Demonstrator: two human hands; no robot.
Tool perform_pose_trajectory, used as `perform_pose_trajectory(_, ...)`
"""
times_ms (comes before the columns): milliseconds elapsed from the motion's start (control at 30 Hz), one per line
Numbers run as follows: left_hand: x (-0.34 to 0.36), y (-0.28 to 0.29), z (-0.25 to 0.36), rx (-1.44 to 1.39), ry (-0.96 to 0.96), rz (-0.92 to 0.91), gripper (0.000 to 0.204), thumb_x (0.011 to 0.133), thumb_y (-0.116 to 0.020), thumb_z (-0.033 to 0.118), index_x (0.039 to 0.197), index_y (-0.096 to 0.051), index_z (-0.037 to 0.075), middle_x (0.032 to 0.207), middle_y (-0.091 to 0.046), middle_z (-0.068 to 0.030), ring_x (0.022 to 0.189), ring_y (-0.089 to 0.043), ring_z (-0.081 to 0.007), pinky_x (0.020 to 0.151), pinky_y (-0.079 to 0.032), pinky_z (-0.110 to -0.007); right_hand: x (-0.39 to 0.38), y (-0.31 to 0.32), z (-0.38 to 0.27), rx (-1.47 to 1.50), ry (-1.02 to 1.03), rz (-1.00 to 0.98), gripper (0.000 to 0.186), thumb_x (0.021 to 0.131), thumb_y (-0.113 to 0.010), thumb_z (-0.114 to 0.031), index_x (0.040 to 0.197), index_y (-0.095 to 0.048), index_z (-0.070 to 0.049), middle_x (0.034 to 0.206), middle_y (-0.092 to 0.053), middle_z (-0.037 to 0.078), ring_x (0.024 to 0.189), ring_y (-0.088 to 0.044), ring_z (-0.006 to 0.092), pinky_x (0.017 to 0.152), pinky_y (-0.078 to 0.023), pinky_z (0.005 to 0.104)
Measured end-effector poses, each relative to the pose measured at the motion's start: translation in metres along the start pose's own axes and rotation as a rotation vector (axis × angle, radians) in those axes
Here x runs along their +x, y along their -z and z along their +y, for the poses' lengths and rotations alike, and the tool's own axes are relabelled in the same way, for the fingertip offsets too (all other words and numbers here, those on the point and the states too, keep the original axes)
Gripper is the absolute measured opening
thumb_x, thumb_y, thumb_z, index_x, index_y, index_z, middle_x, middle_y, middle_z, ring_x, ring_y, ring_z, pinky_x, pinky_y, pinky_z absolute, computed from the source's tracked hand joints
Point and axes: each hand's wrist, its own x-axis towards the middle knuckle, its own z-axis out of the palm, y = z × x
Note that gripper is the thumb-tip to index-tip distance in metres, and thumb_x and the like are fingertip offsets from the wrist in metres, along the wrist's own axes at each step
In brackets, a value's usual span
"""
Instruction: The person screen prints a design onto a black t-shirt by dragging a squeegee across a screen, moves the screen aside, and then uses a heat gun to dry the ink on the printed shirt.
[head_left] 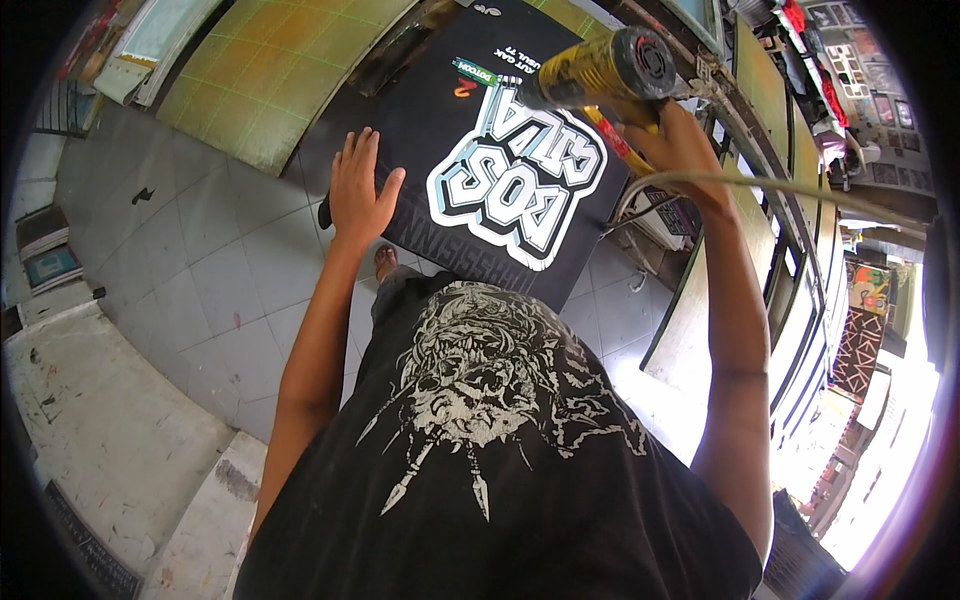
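Observation:
A black garment [400,110] lies spread on a flat board in front of me, bearing a large white, grey and black lettered print [520,190]. Small green and red marks sit at the print's far end. My left hand [363,190] rests flat, fingers stretched and thumb out, at the garment's left edge. In my right hand [678,150] is a yellow and black heat gun [605,70], gripped by its handle above the far right of the print. Its dark nozzle is angled left and down toward the print; whether it touches cannot be made out.
A cord [790,187] runs from near my right hand toward the right edge. Yellowish gridded boards [260,75] flank the garment, with metal rails [770,165] along the right. Below is a grey tiled floor [190,260]; a stained pale bench [110,410] stands at left.

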Motion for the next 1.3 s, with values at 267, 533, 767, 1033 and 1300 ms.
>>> perform_pose_trajectory(267,0.000,0.000,0.000,0.007,0.019,-0.001,0.060,0.095,-0.054,0.038,0.143,-0.042,0.003,0.147,-0.043,-0.0169,0.140,-0.034,-0.0392,0.113,-0.026,-0.052,0.046,-0.009,-0.004,0.002,0.172,0.006,0.049,0.080,-0.071,-0.030,0.111,-0.061,0.007,0.102,-0.066,0.029,0.098,-0.063,0.0437,0.086,-0.048,0.0461)
perform_pose_trajectory(533,0.000,0.000,0.000,-0.014,0.028,0.017,0.064,0.092,-0.057,0.042,0.139,-0.045,-0.001,0.145,-0.045,-0.0193,0.138,-0.036,-0.0404,0.112,-0.027,-0.053,0.058,-0.006,-0.011,0.060,0.240,-0.076,0.048,0.081,-0.070,-0.032,0.106,-0.062,0.008,0.100,-0.066,0.028,0.097,-0.064,0.0410,0.085,-0.048,0.0438)
perform_pose_trajectory(767,0.001,-0.001,0.000,-0.021,0.027,0.018,0.064,0.093,-0.056,0.042,0.140,-0.045,0.000,0.146,-0.045,-0.0180,0.139,-0.035,-0.0398,0.112,-0.027,-0.053,0.060,-0.009,0.003,-0.146,0.185,-0.057,0.050,0.079,-0.072,-0.034,0.106,-0.062,0.008,0.101,-0.066,0.028,0.097,-0.064,0.0408,0.087,-0.047,0.0443)
perform_pose_trajectory(1033,-0.001,-0.003,-0.003,-0.002,0.029,0.035,0.064,0.094,-0.054,0.044,0.140,-0.045,0.001,0.146,-0.045,-0.0177,0.139,-0.035,-0.0389,0.112,-0.028,-0.053,0.041,0.007,-0.013,0.043,0.208,-0.213,0.045,0.080,-0.072,-0.024,0.113,-0.061,0.005,0.106,-0.067,0.024,0.096,-0.065,0.0365,0.086,-0.049,0.0399)
perform_pose_trajectory(1300,0.000,-0.004,-0.002,-0.006,0.029,0.042,0.063,0.094,-0.055,0.043,0.140,-0.045,0.001,0.146,-0.045,-0.0171,0.140,-0.035,-0.0383,0.113,-0.027,-0.052,0.050,-0.009,0.027,-0.095,0.093,-0.040,0.045,0.079,-0.073,-0.028,0.109,-0.063,0.004,0.105,-0.065,0.029,0.100,-0.063,0.0412,0.087,-0.047,0.0451)
